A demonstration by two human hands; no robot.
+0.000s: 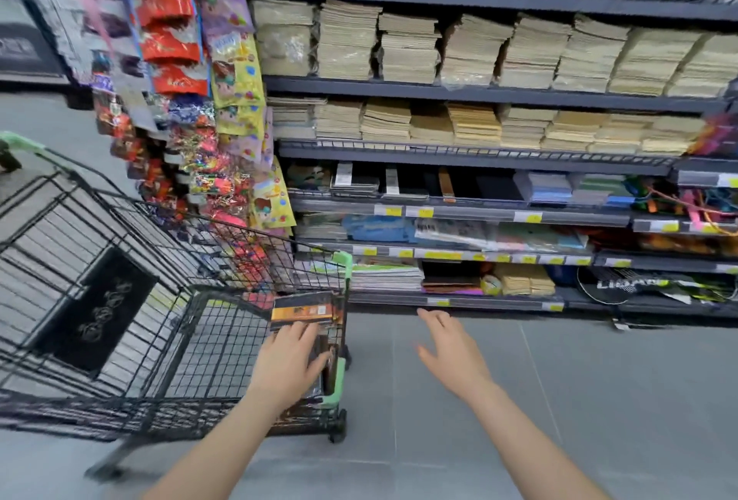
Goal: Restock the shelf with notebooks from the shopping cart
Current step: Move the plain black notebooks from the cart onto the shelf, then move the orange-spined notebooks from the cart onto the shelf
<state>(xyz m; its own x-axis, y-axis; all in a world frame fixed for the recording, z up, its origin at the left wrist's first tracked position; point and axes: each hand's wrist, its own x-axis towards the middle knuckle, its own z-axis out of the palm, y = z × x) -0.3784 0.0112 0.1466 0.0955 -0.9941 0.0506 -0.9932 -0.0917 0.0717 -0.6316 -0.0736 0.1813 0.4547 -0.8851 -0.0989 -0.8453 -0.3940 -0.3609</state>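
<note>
On the far left I have the shopping cart (120,299), black wire with green corner guards, angled so that its near right corner sits closest to me. A dark mat-like panel lies in the basket, well apart from what I want. Hanging snack packets (191,92) cover the end of the aisle just above the cart.

My left hand (285,359) is down inside that corner of the cart, laid on the notebooks (305,313): dark covers with an orange band, standing on edge against the cart's end wall. The fingers (297,333) lie fairly straight across the cover, touching it and not yet wrapped round it, so I judge the pick is only starting. To do it well I'd slide the thumb behind the pack, pinch a manageable few, and lift straight up so the covers clear the wire rim without catching on the mesh.

My right hand (451,351) hangs over the bare floor, fingers spread and relaxed, holding nothing. I'd bring it across to support the lower edge of the pack as it comes out, since the wrapped covers look slippery.

To the right stands the shelf (459,212) unit. Its upper tiers are stacked with tan exercise books; the lower tiers hold mixed stationery behind yellow price tags. The dark notebooks on the fourth tier look the closest match, though blur keeps me from being sure.
</note>
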